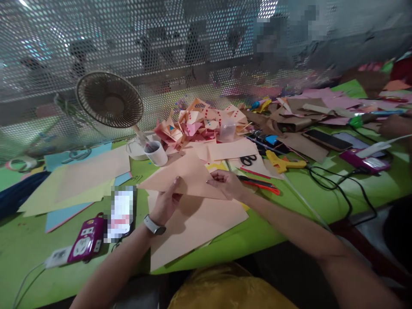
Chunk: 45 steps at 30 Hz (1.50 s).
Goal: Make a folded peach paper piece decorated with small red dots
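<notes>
A folded piece of peach paper [189, 171] is held up above the table between both hands. My left hand [165, 206], with a watch on its wrist, grips the lower left edge, thumb on top. At the right edge, my right hand [227, 183] pinches the same paper between thumb and bent fingers. Beneath them lies a larger peach sheet [196, 234], flat on the green table and partly in the held paper's shadow. Close to my right hand rests an orange and black utility knife [260, 184]. Black-handled scissors [247, 160] lie just behind it.
A fan [109, 101] and a white cup [156, 153] stand at the back left, near a heap of paper scraps [206, 120]. A phone [120, 214] and a purple power strip [86, 238] lie left. A yellow glue gun [285, 163] and cables lie right. Another person's hand [394, 127] shows far right.
</notes>
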Tool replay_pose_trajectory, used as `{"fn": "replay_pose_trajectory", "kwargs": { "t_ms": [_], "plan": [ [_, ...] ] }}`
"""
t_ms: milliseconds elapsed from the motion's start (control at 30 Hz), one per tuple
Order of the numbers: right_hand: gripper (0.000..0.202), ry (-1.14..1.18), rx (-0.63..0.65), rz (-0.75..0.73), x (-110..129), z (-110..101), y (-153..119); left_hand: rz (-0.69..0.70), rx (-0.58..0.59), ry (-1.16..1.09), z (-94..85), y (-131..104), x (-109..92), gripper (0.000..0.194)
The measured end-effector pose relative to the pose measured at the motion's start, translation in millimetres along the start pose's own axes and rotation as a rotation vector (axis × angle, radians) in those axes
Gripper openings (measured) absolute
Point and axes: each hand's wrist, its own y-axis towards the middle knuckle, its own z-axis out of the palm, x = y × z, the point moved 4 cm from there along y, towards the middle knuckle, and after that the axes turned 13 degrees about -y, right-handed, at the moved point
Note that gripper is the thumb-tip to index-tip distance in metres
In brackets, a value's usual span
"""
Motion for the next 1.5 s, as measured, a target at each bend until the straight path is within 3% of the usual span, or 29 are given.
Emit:
{"fn": "replay_pose_trajectory", "kwargs": {
  "t_ms": [133,333,833,1100,1333,1500],
  "plan": [
    [0.031,-0.065,0.036,-0.026,-0.1,1.2,-3.7,0.007,-0.007,-0.043,3.5,-3.2,1.2,0.036],
    [0.034,-0.304,-0.062,-0.093,6.9,-1.0,-9.5,-0.069,-0.054,-0.168,1.4,-11.4,4.3,0.034],
    [0.039,-0.253,-0.076,-0.046,7.4,1.0,-12.7,-0.127,-0.088,-0.125,9.9,-20.1,5.0,0.035],
    [0.04,-0.196,-0.05,0.0,-3.0,0.8,-12.6,-0.104,-0.045,-0.103,11.3,-20.1,5.6,0.033],
    [0.043,-0.246,-0.07,-0.017,5.1,0.6,-13.2,-0.103,-0.042,-0.12,10.5,-21.5,5.7,0.029],
    [0.042,-0.233,-0.042,-0.016,3.0,1.5,-11.7,-0.179,-0.075,-0.031,8.5,-26.0,11.6,0.032]
  ]
}}
